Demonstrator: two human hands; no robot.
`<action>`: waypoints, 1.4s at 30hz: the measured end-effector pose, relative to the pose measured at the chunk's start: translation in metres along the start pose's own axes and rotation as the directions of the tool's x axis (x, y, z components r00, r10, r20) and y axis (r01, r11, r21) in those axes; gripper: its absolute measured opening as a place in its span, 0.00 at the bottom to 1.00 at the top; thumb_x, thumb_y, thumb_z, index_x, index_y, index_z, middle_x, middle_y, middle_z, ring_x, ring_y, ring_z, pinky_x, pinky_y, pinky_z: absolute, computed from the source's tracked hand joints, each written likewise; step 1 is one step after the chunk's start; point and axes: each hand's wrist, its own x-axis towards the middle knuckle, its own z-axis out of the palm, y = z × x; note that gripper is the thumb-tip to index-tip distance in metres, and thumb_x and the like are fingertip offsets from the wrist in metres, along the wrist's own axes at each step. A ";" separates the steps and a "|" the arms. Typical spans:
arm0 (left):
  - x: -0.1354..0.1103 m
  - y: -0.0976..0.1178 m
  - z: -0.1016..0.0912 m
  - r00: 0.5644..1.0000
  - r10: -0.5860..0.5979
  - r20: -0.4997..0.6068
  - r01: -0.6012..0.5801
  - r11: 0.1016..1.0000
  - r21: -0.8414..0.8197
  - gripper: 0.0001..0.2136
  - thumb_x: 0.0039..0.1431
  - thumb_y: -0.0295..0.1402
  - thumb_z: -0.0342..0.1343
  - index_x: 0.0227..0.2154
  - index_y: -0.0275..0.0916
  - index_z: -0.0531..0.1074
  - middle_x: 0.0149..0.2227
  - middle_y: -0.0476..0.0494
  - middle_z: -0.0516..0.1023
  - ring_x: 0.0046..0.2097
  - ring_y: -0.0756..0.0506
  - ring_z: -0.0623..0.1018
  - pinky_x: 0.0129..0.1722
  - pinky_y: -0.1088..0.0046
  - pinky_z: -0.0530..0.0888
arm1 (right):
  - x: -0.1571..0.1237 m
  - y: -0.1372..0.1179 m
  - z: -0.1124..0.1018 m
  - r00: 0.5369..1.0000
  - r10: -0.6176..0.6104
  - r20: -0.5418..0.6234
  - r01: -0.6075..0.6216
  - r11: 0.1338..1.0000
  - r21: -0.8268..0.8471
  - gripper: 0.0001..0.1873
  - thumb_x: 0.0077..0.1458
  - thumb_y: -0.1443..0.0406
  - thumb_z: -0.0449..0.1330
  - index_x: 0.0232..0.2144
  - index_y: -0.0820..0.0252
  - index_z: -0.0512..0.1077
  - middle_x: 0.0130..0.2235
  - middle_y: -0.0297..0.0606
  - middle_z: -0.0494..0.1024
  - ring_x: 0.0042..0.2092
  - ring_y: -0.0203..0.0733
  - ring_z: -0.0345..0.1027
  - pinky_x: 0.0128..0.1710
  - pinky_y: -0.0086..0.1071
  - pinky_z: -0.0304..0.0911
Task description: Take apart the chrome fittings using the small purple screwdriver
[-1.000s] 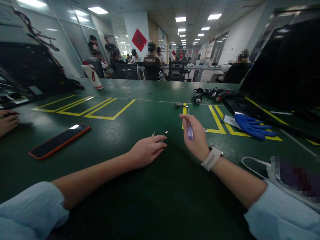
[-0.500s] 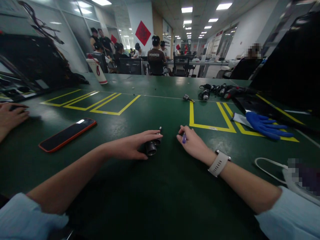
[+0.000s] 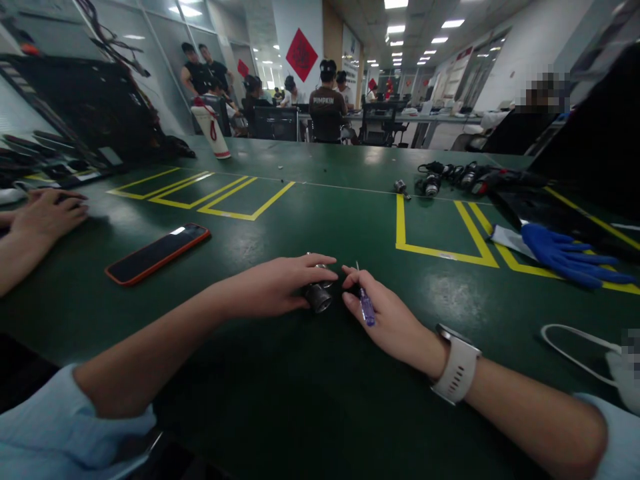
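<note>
On the green table, my left hand (image 3: 275, 287) lies over a small dark metal cylinder (image 3: 319, 297), fingers curled around its top. My right hand (image 3: 385, 317) rests just to its right, fingers closed on a small purple-handled screwdriver (image 3: 365, 307) whose thin tip points away from me. The fingertips of both hands nearly meet above the cylinder. A white watch (image 3: 457, 363) is on my right wrist.
A phone in an orange case (image 3: 157, 253) lies left of my hands. Another person's hand (image 3: 47, 215) rests at the far left. Blue glove (image 3: 570, 253), dark cylinders and cables (image 3: 450, 179) sit at right rear. A white cup (image 3: 213, 133) stands far back. White cable (image 3: 580, 343) lies at right.
My right hand has come down and moved left to the cylinder with the screwdriver. My left hand, first flat on the table, now covers the cylinder. The view has shifted closer.
</note>
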 end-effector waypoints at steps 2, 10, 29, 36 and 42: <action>0.000 0.003 0.000 0.999 0.032 0.011 -0.032 0.999 0.010 0.26 0.51 0.21 0.55 0.51 0.55 0.67 0.62 0.52 0.60 0.56 0.43 0.70 0.52 0.67 0.68 | 0.000 -0.001 -0.002 1.000 0.011 0.010 -0.011 1.000 -0.005 0.06 0.59 0.66 0.52 0.40 0.60 0.64 0.44 0.47 0.74 0.50 0.50 0.68 0.43 0.48 0.66; 0.001 0.007 0.000 0.999 0.005 0.033 -0.014 0.964 0.266 0.21 0.52 0.19 0.53 0.46 0.48 0.70 0.62 0.47 0.61 0.49 0.41 0.75 0.44 0.65 0.72 | 0.001 -0.003 -0.003 1.000 0.007 -0.016 -0.005 0.997 0.077 0.06 0.60 0.65 0.49 0.39 0.60 0.63 0.41 0.45 0.73 0.46 0.48 0.69 0.41 0.44 0.65; 0.003 0.004 -0.002 0.974 0.023 -0.226 0.022 0.981 0.195 0.14 0.55 0.24 0.53 0.45 0.39 0.70 0.42 0.43 0.73 0.42 0.44 0.73 0.37 0.69 0.70 | 0.001 -0.003 -0.006 0.962 0.114 -0.250 -0.018 0.933 0.359 0.09 0.61 0.64 0.51 0.41 0.59 0.68 0.43 0.42 0.74 0.47 0.44 0.69 0.45 0.40 0.64; 0.007 0.002 -0.003 0.888 -0.220 -0.405 0.116 0.957 -0.265 0.12 0.51 0.28 0.57 0.41 0.37 0.71 0.37 0.44 0.76 0.35 0.46 0.74 0.33 0.69 0.71 | -0.002 -0.002 -0.010 0.909 0.173 -0.380 0.058 0.849 0.525 0.19 0.60 0.57 0.51 0.23 0.60 0.72 0.22 0.32 0.69 0.24 0.32 0.62 0.24 0.28 0.59; 0.009 0.008 0.000 0.868 -0.441 -0.228 0.105 0.612 -0.784 0.16 0.46 0.26 0.60 0.41 0.38 0.68 0.39 0.45 0.78 0.39 0.44 0.79 0.33 0.69 0.77 | 0.000 0.000 -0.006 0.942 0.263 -0.207 -0.088 0.791 0.605 0.09 0.58 0.63 0.51 0.29 0.59 0.69 0.17 0.25 0.62 0.19 0.30 0.55 0.18 0.26 0.51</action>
